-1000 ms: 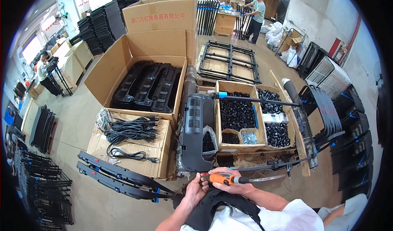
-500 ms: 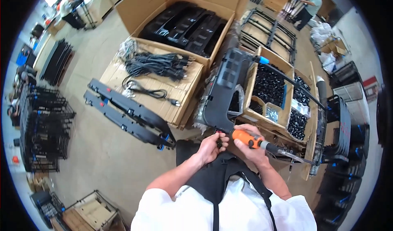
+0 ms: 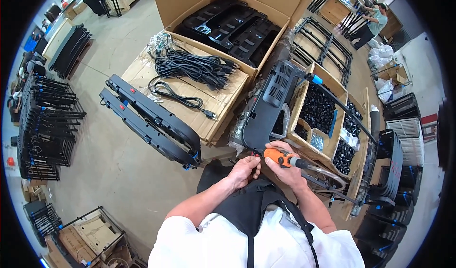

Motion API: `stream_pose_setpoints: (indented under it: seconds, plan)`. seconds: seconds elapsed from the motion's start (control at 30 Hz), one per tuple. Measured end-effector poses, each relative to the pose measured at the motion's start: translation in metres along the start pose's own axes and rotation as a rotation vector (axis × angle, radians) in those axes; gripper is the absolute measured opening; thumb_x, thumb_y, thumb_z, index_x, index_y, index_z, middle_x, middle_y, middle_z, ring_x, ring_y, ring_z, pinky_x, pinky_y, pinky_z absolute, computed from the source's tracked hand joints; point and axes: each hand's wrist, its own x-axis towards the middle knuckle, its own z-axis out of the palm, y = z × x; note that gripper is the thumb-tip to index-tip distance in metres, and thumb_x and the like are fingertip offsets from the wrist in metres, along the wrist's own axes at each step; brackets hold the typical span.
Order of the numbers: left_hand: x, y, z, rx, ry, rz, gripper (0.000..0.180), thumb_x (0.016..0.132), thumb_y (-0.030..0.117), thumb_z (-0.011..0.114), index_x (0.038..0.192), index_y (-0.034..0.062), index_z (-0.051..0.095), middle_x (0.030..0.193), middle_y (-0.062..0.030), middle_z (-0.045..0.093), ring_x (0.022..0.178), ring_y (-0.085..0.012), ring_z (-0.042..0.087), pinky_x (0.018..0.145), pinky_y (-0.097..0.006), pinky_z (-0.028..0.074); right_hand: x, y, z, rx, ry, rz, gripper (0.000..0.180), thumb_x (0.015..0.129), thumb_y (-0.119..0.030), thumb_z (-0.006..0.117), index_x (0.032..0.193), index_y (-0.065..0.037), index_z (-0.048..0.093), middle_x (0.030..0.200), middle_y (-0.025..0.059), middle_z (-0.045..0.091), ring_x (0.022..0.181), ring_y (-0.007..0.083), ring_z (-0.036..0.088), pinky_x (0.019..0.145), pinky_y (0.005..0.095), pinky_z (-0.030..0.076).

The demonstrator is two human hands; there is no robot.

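My right hand (image 3: 288, 172) is wrapped round an orange power screwdriver (image 3: 276, 157), with a clear hose running off its rear end to the right. The tool's front points at the near end of a black plastic frame part (image 3: 259, 125), which lies along the left side of the parts boxes. Beside that end, my left hand (image 3: 245, 169) is closed in a pinch, close to a small red piece at the frame's edge. Whatever sits between its fingers is too small to make out.
Left of me stand two curved black frames (image 3: 147, 130). Black power cables (image 3: 190, 71) lie on a carton next to an open box of black panels (image 3: 232, 33). Wooden bins hold black knobs (image 3: 316, 106) and a bag of screws (image 3: 317, 142). Two people work farther off.
The view has shifted, so the scene sits slightly differently. My left fingers have closed up, and the dark small pieces seen in them before are now mostly hidden. The right hand keeps its grip.
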Motion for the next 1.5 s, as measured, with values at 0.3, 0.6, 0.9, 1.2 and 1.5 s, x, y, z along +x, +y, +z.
stream_pose_setpoints:
  seconds: [0.3, 0.6, 0.9, 1.2, 1.5]
  plan:
    - [-0.002, 0.011, 0.004, 0.047, 0.031, -0.018, 0.017, 0.11, 0.021, 0.064, 0.116, 0.0055, 0.069, 0.091, -0.0005, 0.066, 0.077, -0.0107, 0.06, 0.072, -0.027, 0.055, 0.019, -0.006, 0.004, -0.19, -0.147, -0.031, 0.034, 0.087, -0.008, 0.081, 0.119, -0.004, 0.07, 0.118, 0.0135, 0.076, 0.103, 0.0239, 0.075, 0.091, 0.0355, 0.06]
    - [-0.002, 0.018, -0.005, -0.019, 0.054, -0.028, 0.027, 0.112, 0.035, 0.059, 0.101, 0.0109, 0.065, 0.083, 0.003, 0.058, 0.071, -0.0112, 0.053, 0.063, -0.027, 0.044, 0.022, -0.001, 0.001, -0.148, -0.199, 0.034, 0.035, 0.087, -0.003, 0.08, 0.12, -0.001, 0.069, 0.122, 0.0129, 0.076, 0.109, 0.0209, 0.072, 0.098, 0.0348, 0.057]
    - [0.006, 0.015, -0.006, -0.106, 0.188, 0.008, 0.032, 0.114, 0.037, 0.055, 0.099, 0.0116, 0.068, 0.08, 0.0041, 0.059, 0.066, -0.0106, 0.053, 0.056, -0.027, 0.045, 0.026, -0.013, 0.009, -0.181, -0.187, 0.016, 0.042, 0.089, -0.008, 0.081, 0.128, -0.005, 0.068, 0.116, 0.0115, 0.077, 0.104, 0.021, 0.075, 0.093, 0.0334, 0.059]
    - [0.01, 0.023, -0.003, -0.343, 0.036, 0.019, 0.026, 0.113, 0.037, 0.058, 0.109, 0.0123, 0.067, 0.084, 0.003, 0.063, 0.071, -0.0109, 0.06, 0.061, -0.026, 0.051, 0.0, -0.011, -0.001, 0.211, -0.039, 0.083, 0.05, 0.089, 0.0, 0.078, 0.135, 0.0, 0.059, 0.129, 0.0148, 0.071, 0.12, 0.0224, 0.069, 0.107, 0.0381, 0.054]
    - [0.007, 0.029, -0.007, -0.395, -0.013, 0.038, 0.024, 0.113, 0.033, 0.057, 0.115, 0.0107, 0.068, 0.092, 0.0003, 0.066, 0.083, -0.0139, 0.064, 0.072, -0.028, 0.056, 0.0, -0.01, 0.0, 0.226, -0.026, 0.071, 0.052, 0.088, 0.0, 0.077, 0.136, 0.0, 0.056, 0.13, 0.0164, 0.07, 0.122, 0.0256, 0.068, 0.11, 0.0415, 0.053]
